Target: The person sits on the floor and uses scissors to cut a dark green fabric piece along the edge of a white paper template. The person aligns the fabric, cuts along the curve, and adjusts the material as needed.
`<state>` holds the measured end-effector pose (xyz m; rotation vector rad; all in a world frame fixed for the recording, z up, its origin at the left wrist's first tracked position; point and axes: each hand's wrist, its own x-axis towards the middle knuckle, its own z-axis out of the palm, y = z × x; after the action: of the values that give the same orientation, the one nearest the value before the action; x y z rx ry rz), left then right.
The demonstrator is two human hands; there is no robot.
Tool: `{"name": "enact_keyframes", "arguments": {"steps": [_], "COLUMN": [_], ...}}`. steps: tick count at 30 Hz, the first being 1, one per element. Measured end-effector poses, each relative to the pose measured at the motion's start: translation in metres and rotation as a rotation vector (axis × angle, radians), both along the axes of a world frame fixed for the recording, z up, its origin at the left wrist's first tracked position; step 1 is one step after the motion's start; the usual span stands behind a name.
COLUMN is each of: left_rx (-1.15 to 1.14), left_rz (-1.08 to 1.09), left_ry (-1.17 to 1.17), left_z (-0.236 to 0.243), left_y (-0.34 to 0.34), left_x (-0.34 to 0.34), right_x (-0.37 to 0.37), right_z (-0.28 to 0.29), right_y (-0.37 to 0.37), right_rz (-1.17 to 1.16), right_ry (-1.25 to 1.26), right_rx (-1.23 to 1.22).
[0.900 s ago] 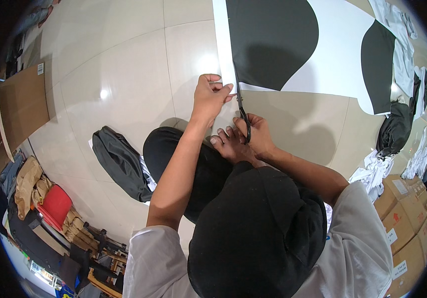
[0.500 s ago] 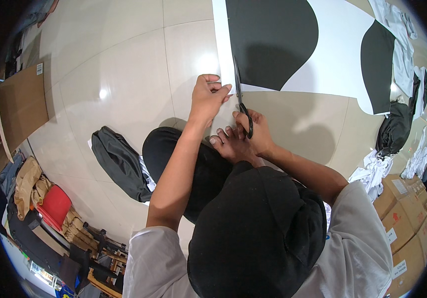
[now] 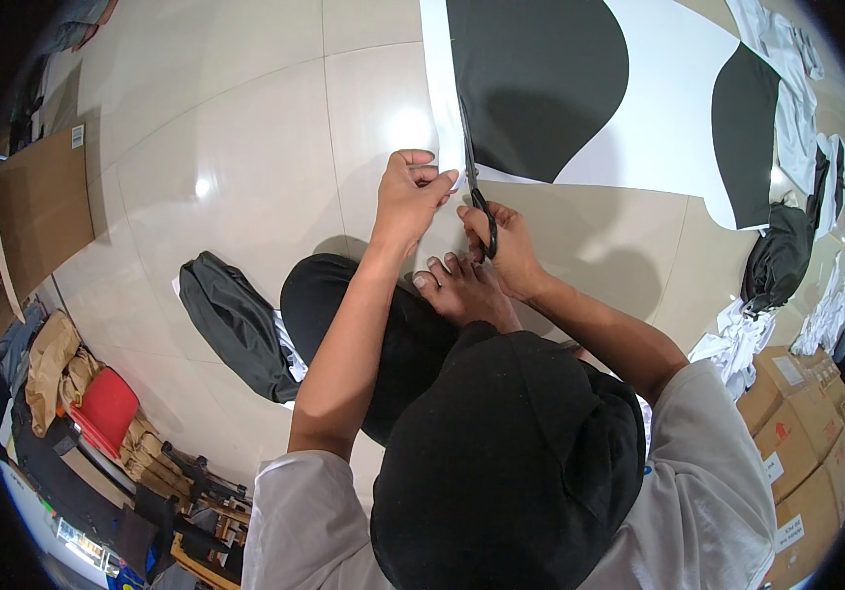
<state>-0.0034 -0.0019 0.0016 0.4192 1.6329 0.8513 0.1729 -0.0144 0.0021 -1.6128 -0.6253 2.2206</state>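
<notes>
A large white sheet (image 3: 661,103) with black curved panels (image 3: 541,64) lies on the floor ahead of me; I cannot tell if it is cloth or paper. My left hand (image 3: 405,205) pinches the near end of the white strip along its left edge. In my right hand (image 3: 509,254) is a pair of scissors (image 3: 482,208) with black handles. Its blades point away from me, lying between the white strip and the large black panel. How far apart the blades stand is hard to see. My bare foot (image 3: 464,293) rests just below the scissors.
A folded black garment (image 3: 236,324) lies on the tiled floor (image 3: 236,147) left of my knee. Cardboard boxes (image 3: 804,423) are stacked at the right, near crumpled white cloth (image 3: 734,334) and a black bundle (image 3: 775,258). A cardboard sheet (image 3: 44,197) and a red chair (image 3: 108,408) stand at left.
My right hand and the scissors have shifted slightly forward along the strip. The left hand keeps its pinch in nearly the same place.
</notes>
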Motion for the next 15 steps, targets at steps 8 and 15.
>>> {"name": "enact_keyframes", "arguments": {"steps": [8, 15], "left_rx": [-0.007, 0.008], "left_rz": [-0.029, 0.015], "left_ry": [0.01, 0.006], "left_z": [0.005, -0.003], "left_y": [0.001, -0.002], "left_x": [0.0, -0.001], "right_x": [-0.002, -0.003], "right_z": [-0.005, 0.0], "right_y": [-0.003, -0.001], "right_rz": [-0.051, -0.015], "right_ry": [0.007, -0.016], "right_rx": [0.046, 0.013]}}
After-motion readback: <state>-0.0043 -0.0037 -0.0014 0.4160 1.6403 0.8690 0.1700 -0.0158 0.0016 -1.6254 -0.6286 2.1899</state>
